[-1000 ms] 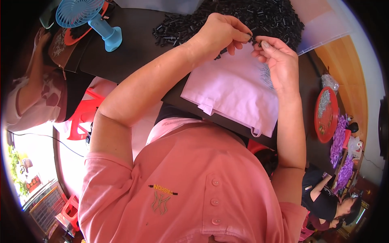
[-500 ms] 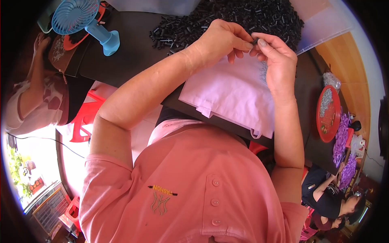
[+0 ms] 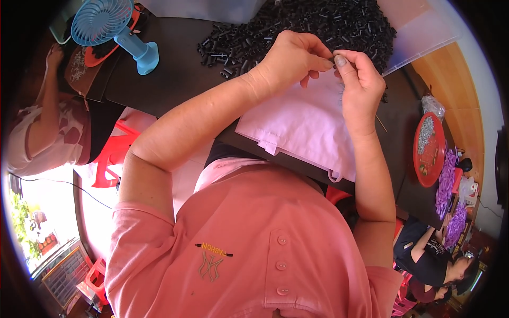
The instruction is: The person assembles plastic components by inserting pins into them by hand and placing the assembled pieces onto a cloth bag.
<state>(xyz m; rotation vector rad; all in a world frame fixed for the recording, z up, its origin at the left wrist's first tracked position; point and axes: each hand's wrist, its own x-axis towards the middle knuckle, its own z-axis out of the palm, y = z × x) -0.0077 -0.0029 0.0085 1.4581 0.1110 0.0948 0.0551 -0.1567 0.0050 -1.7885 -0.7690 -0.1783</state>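
Note:
My left hand (image 3: 297, 57) and my right hand (image 3: 362, 85) meet fingertip to fingertip at the near edge of a big pile of short black tubes (image 3: 313, 26). Between their pinched fingers is a small black tube (image 3: 333, 60), mostly covered by the fingertips. Beneath both hands lies a pale pink cloth bag (image 3: 297, 124), spread flat on the dark table. Some small silvery pieces show beside my right hand, mostly hidden by it. A thin stick (image 3: 382, 123) lies on the table just right of my right wrist.
A blue fan (image 3: 139, 50) stands at the far left. To the right is a red tray (image 3: 436, 159) with small silvery pieces, near purple strips (image 3: 447, 183). A translucent plastic sheet or bin (image 3: 419, 47) borders the pile. People sit at left and lower right.
Both hands have come slightly nearer to me, still pinched together at the small black tube. My right forearm has shifted a little left, and the thin stick now shows beside its wrist.

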